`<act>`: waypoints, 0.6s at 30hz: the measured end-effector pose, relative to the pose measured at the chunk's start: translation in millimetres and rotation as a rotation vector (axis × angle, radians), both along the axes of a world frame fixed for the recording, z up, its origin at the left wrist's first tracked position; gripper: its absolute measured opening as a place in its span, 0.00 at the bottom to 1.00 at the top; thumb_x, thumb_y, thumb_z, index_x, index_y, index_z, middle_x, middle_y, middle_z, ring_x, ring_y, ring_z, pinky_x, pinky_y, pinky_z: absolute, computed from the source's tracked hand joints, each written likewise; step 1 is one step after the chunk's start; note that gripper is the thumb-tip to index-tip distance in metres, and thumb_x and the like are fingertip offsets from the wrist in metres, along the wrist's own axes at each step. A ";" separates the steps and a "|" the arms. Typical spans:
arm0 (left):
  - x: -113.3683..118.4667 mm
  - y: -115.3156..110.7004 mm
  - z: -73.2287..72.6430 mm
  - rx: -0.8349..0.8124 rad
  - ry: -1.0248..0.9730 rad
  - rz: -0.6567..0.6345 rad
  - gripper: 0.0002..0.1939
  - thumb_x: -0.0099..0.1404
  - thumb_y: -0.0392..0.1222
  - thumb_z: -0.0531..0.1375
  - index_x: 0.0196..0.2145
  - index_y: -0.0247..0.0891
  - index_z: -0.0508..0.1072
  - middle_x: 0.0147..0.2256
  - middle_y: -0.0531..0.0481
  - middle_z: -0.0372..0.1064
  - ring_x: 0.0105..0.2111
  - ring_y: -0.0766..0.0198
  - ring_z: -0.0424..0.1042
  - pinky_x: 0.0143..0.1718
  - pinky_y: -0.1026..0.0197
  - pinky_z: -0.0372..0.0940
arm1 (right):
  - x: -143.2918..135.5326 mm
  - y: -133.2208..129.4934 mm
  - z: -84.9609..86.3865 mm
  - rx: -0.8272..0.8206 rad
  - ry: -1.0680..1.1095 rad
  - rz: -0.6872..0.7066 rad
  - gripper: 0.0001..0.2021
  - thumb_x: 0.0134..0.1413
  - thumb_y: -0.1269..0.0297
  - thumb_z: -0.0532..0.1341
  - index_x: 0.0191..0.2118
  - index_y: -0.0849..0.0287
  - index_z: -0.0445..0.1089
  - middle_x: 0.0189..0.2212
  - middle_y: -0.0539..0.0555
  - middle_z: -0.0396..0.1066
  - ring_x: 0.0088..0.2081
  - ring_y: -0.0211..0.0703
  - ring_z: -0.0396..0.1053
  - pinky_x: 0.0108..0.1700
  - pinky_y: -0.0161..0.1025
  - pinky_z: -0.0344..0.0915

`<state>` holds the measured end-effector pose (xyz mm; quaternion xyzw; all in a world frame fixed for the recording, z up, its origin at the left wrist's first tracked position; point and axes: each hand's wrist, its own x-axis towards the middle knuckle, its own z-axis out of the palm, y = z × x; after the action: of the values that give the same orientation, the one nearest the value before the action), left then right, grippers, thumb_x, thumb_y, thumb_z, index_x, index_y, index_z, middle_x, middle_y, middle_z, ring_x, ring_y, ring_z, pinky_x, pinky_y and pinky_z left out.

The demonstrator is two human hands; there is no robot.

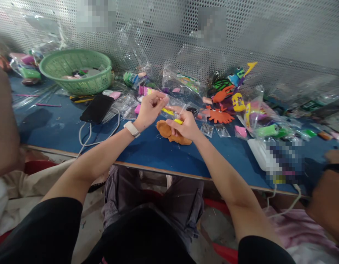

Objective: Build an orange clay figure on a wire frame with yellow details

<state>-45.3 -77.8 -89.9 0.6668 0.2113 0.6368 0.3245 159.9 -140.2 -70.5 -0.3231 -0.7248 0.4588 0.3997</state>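
My left hand (151,108), a pale watch band on its wrist, is raised over the blue table with thumb and fingertips pinched together. What it pinches, if anything, is too small to make out. My right hand (187,124) is closed around a small yellow piece (178,121), which pokes out between the fingers. Between the two hands shows another yellow bit (168,111); I cannot tell whether both belong to one thing. Below the right hand lies a flat brown, two-lobed clay-like shape (165,129), partly covered by its fingers.
Left of my hands are a black phone (96,109) on a white cable and a green basket (76,85). Behind and to the right lie clear plastic bags, an orange crab-like figure (220,115) and a white device (258,154). Other people's arms reach in at both sides.
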 end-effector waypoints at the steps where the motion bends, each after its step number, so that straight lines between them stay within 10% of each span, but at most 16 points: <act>1: 0.1 0.5 -0.3 -0.015 -0.009 -0.008 0.29 0.76 0.73 0.71 0.39 0.42 0.75 0.19 0.62 0.59 0.15 0.73 0.59 0.18 0.67 0.58 | 0.4 0.0 -0.4 0.004 -0.006 0.011 0.40 0.65 0.36 0.78 0.72 0.53 0.73 0.17 0.42 0.74 0.16 0.44 0.70 0.20 0.40 0.67; 18: 2.8 2.8 -1.3 -0.011 -0.010 -0.050 0.30 0.76 0.74 0.70 0.39 0.43 0.73 0.21 0.63 0.59 0.16 0.74 0.59 0.19 0.69 0.58 | 3.0 3.0 -2.1 0.085 -0.128 -0.100 0.36 0.62 0.29 0.77 0.62 0.48 0.72 0.32 0.48 0.81 0.18 0.43 0.74 0.19 0.43 0.71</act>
<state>-42.6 -75.1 -91.2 0.6668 0.1962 0.6308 0.3450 162.8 -137.2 -72.6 -0.3706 -0.7505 0.3856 0.3882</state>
